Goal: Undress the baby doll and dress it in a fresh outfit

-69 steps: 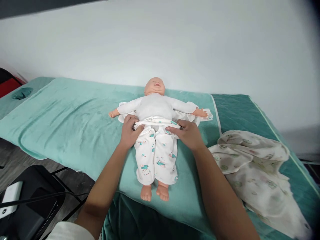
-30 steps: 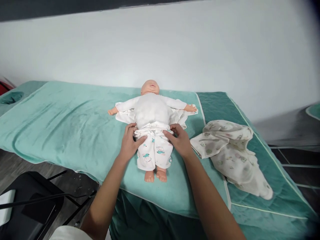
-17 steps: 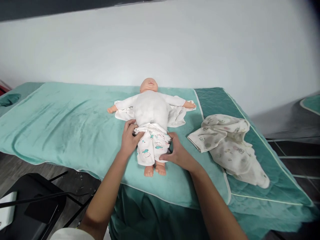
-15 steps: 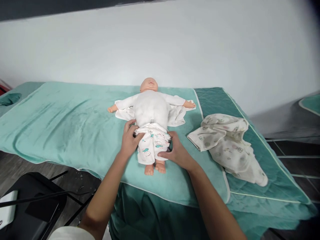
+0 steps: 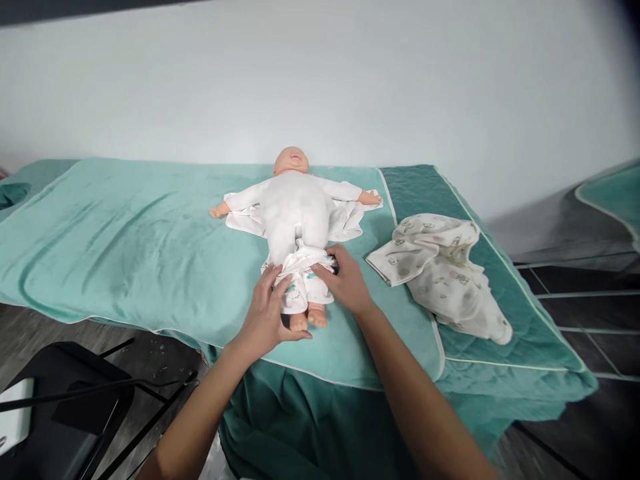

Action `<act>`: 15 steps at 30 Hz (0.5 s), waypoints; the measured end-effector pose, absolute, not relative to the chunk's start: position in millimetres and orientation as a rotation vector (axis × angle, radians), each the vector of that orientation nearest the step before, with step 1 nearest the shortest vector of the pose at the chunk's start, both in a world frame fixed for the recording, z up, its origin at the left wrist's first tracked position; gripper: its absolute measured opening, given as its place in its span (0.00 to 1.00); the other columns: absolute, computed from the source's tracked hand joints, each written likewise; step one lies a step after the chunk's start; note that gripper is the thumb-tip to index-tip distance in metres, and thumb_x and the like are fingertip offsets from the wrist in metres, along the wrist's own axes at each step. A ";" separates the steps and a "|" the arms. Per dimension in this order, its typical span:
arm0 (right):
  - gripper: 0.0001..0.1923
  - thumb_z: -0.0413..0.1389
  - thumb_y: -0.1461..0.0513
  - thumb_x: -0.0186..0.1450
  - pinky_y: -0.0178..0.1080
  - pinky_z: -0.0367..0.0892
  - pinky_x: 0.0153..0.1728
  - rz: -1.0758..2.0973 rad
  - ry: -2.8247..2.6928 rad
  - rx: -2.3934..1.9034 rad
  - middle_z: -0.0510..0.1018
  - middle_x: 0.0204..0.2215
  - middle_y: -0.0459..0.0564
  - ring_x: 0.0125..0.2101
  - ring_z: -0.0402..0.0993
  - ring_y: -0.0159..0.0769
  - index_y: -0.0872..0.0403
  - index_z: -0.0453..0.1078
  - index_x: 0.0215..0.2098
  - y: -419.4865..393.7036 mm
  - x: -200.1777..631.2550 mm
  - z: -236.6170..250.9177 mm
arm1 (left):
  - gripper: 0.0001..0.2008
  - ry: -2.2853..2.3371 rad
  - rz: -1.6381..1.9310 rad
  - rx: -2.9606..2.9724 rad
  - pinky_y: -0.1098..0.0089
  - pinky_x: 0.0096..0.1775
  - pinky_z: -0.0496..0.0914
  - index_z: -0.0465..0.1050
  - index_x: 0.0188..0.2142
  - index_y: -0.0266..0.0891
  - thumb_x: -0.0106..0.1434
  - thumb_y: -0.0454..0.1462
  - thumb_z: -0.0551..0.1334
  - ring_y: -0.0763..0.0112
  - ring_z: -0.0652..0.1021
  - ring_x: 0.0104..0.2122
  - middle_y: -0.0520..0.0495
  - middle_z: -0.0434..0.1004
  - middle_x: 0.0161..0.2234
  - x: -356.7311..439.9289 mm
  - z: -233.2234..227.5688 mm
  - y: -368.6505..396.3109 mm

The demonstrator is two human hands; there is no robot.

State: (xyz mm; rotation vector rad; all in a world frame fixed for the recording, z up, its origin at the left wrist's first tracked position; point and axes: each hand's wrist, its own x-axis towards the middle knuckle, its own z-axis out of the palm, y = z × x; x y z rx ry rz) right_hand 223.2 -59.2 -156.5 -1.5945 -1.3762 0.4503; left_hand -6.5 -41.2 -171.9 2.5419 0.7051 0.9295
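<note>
A baby doll (image 5: 293, 207) with a white cloth body lies face up on the bed, arms spread wide. Under its arms spreads a white garment (image 5: 345, 220). White printed baby pants (image 5: 303, 267) are bunched around its thighs, below the bare cloth hips, and its feet (image 5: 307, 317) poke out underneath. My right hand (image 5: 345, 277) pinches the pants' waistband at the right side. At the left side my left hand (image 5: 267, 310) rests its fingertips on the pants, its thumb stretched apart near the doll's feet.
A crumpled printed baby garment (image 5: 445, 273) lies right of the doll, across a light green cover (image 5: 125, 233) and the darker quilted bedding (image 5: 415, 180). A black chair (image 5: 65, 407) with a white device (image 5: 17, 413) stands front left. Behind the bed is a wall (image 5: 320, 80).
The pants have slid from the doll's hips down to its thighs, baring more of the body. My left hand has moved lower and spread its thumb. The view has shifted slightly.
</note>
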 end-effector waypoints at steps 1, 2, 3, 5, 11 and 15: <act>0.15 0.58 0.49 0.64 0.39 0.62 0.36 0.474 -1.375 -1.614 0.71 0.31 0.44 0.32 0.66 0.35 0.52 0.66 0.36 -64.1 222.1 -155.8 | 0.60 0.725 0.979 2.573 0.36 0.66 0.57 0.41 0.71 0.44 0.49 0.58 0.73 0.37 0.55 0.70 0.27 0.51 0.67 -3.5 -173.2 -40.2; 0.16 0.58 0.48 0.65 0.39 0.61 0.35 0.508 -1.378 -1.634 0.71 0.29 0.44 0.31 0.65 0.35 0.52 0.66 0.34 -70.7 221.2 -155.1 | 0.60 0.736 1.023 2.602 0.37 0.65 0.58 0.41 0.71 0.44 0.50 0.58 0.73 0.37 0.57 0.69 0.27 0.53 0.66 -1.0 -174.3 -38.4; 0.17 0.57 0.47 0.66 0.38 0.61 0.34 0.547 -1.386 -1.648 0.70 0.27 0.44 0.30 0.65 0.35 0.52 0.66 0.32 -78.4 220.6 -154.2 | 0.59 0.743 1.047 2.634 0.38 0.65 0.58 0.42 0.71 0.44 0.51 0.58 0.72 0.37 0.58 0.68 0.28 0.55 0.65 0.7 -175.1 -36.0; 0.19 0.57 0.45 0.66 0.39 0.63 0.34 0.616 -1.411 -1.653 0.71 0.27 0.45 0.30 0.67 0.35 0.52 0.67 0.32 -95.5 220.2 -152.0 | 0.57 0.752 1.031 2.706 0.40 0.65 0.60 0.42 0.71 0.43 0.53 0.58 0.71 0.38 0.61 0.67 0.29 0.58 0.63 1.0 -175.3 -29.8; 0.52 0.74 0.42 0.43 0.55 0.67 0.55 0.588 -1.721 -1.538 0.73 0.54 0.59 0.56 0.69 0.58 0.52 0.62 0.59 -126.6 212.5 -148.8 | 0.49 0.946 0.846 2.797 0.43 0.61 0.63 0.42 0.73 0.42 0.60 0.45 0.69 0.43 0.69 0.60 0.30 0.63 0.59 -15.9 -163.8 -9.8; 0.45 0.74 0.50 0.47 0.59 0.65 0.57 0.394 -1.767 -1.557 0.73 0.51 0.60 0.55 0.69 0.60 0.53 0.61 0.57 -122.9 198.5 -155.8 | 0.58 0.807 0.719 2.836 0.41 0.61 0.63 0.37 0.74 0.43 0.56 0.53 0.71 0.40 0.65 0.63 0.29 0.60 0.61 -27.9 -156.6 -8.8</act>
